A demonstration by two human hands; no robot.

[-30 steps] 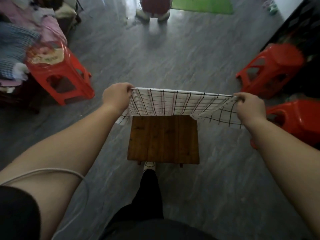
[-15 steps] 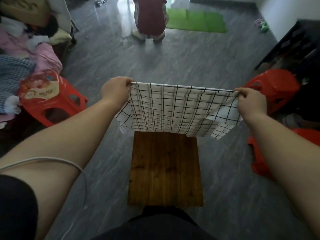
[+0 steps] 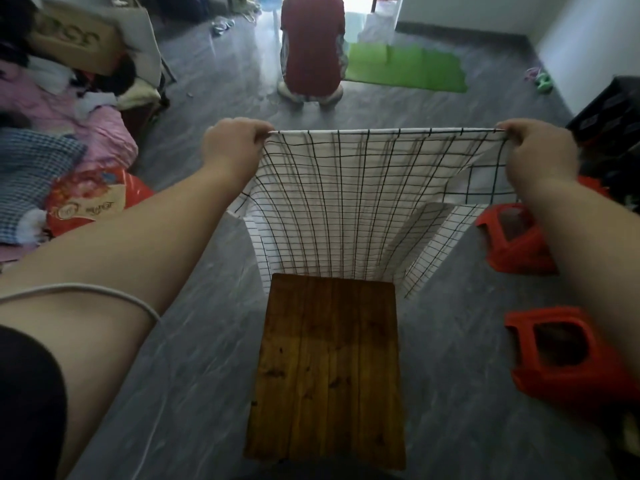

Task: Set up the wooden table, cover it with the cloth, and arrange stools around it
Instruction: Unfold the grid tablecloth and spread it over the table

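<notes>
Covering step. Left hand (image 3: 235,143) and right hand (image 3: 535,150) each pinch a cloth (image 3: 349,202) corner, stretched beyond the bare worktop (image 3: 329,368). Next, probably: draw it back, lower evenly.

A lived-in home room, grey tiled floor (image 3: 207,341), heaped clothes and bedding (image 3: 52,133) at left, cardboard box (image 3: 74,41), green mat (image 3: 408,69), red plastic stools (image 3: 568,358), person kneeling (image 3: 311,53) near a bright doorway
</notes>
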